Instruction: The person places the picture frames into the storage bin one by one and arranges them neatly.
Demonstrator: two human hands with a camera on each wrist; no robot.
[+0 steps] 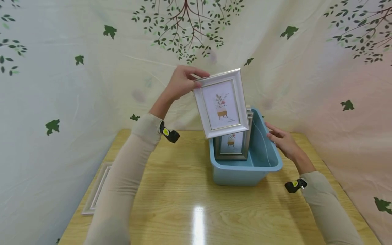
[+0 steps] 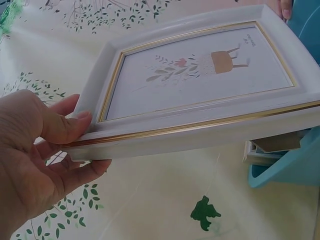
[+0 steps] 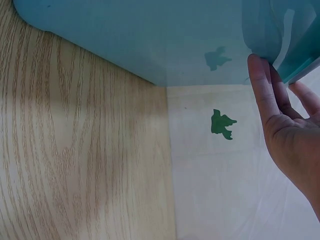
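Note:
My left hand (image 1: 183,81) pinches a white picture frame (image 1: 200,102) at its upper left corner, thumb on the front and fingers behind. In the left wrist view, the frame has gold trim and a print of a potted plant. It is raised and slightly tilted over a blue plastic bin (image 1: 235,177). More frames stand upright inside the bin; the front one is a silver-grey picture frame (image 1: 231,157), partly hidden by the white one. My right hand (image 1: 284,143) touches the bin's right side near the rim, fingers mostly straight in the right wrist view (image 3: 295,145).
Another pale frame (image 1: 88,206) lies at the table's left edge, partly covered by my left sleeve. The bin stands on the wooden table (image 1: 171,190) toward its far right. A curtain with printed leaves (image 1: 92,102) hangs behind and along both sides.

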